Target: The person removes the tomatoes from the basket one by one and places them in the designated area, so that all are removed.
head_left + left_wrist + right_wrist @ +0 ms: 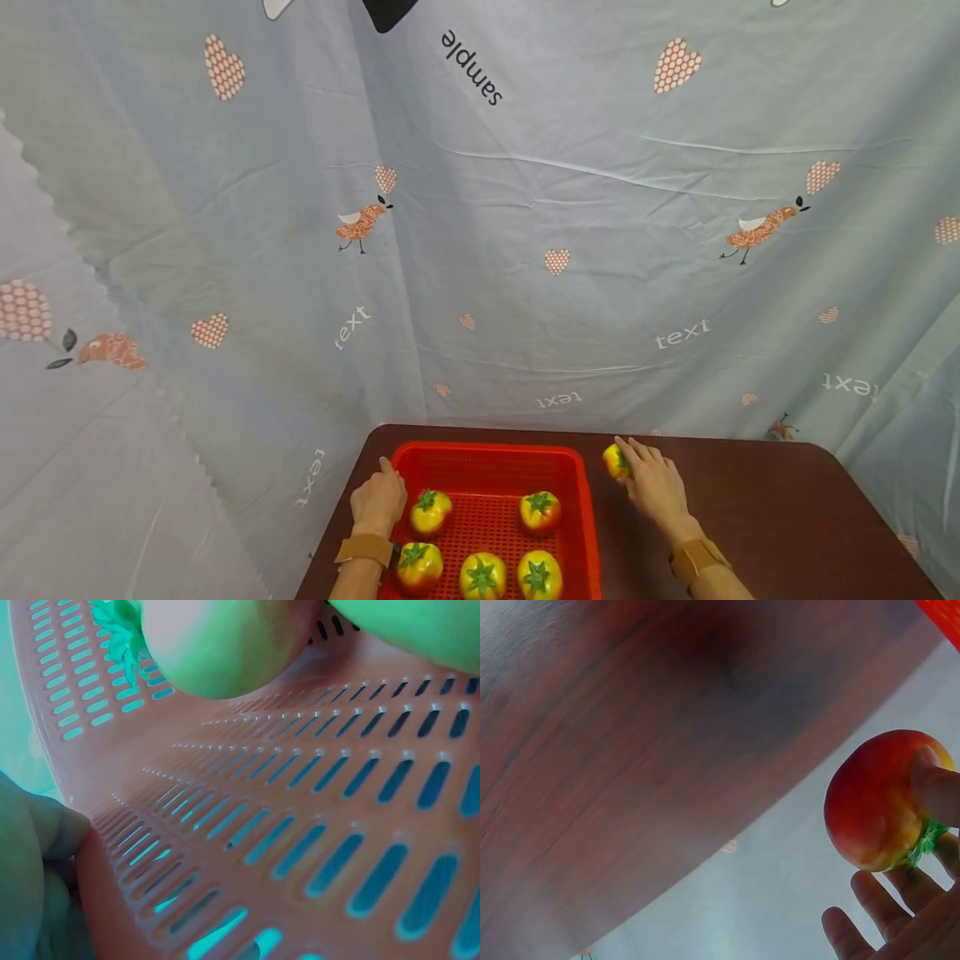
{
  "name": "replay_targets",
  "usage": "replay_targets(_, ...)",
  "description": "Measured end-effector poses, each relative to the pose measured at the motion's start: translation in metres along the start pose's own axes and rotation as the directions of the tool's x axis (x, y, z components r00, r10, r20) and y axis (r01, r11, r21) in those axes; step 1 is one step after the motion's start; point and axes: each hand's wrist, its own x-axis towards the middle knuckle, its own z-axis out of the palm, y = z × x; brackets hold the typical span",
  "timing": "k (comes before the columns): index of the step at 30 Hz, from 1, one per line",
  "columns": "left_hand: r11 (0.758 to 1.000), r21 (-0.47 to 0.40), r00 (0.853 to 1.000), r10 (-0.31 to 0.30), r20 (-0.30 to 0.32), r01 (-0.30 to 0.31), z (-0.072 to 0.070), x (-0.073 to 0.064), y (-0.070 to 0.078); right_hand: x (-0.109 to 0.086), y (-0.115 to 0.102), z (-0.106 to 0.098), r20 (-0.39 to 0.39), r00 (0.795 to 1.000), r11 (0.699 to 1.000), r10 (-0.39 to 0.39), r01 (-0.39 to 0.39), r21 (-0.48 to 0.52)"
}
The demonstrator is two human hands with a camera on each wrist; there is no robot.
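Note:
My right hand (657, 485) pinches a red-and-yellow tomato (874, 802) with a green leafy top, just beyond the right rim of a red plastic basket (590, 533). In the right wrist view the thumb presses on its skin and fingers curl around the leafy side. At the basket's left edge, my left hand (377, 502) grips the rim. The left wrist view has the thumb (64, 829) at the wall and other fingers folded outside it. Several similar tomatoes lie inside, including one (431, 512) near the left hand and another (540, 512) by the right wall.
The basket stands on the left part of a dark brown table (772, 517). Behind the table and along its sides hangs a pale blue-grey curtain (495, 333) printed with birds and hearts. A tan strap goes around each wrist.

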Motion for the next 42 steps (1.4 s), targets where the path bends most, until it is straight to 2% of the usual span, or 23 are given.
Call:
replay_targets(5, 1.0, 0.002, 1.0, -0.001, 0.001, 0.001, 0.0, 0.0, 0.0, -0.008, 0.001, 0.005, 0.042, 0.999, 1.0, -0.005, 0.006, -0.007)
replay_targets(9, 1.0, 0.0, 1.0, -0.004, 0.009, 0.004, 0.0, 0.0, 0.0, -0.012, 0.001, 0.007, 0.109, 0.994, 1.0, 0.019, -0.018, -0.002)
replay_targets(13, 1.0, -0.011, 1.0, -0.005, 0.004, 0.005, 0.001, 0.001, 0.0, -0.013, 0.002, 0.009, 0.137, 0.99, 0.999, 0.036, -0.037, 0.005)
replay_targets(35, 1.0, -0.001, 1.0, -0.002, -0.008, 0.002, 0.004, 0.001, 0.0, -0.033, 0.008, 0.021, 0.199, 0.978, 0.998, 0.057, -0.059, 0.002)
replay_targets(42, 1.0, -0.002, 1.0, -0.005, -0.012, 0.005, 0.003, 0.0, -0.001, -0.037, 0.008, 0.026, 0.175, 0.984, 0.999, 0.047, -0.049, 0.006)
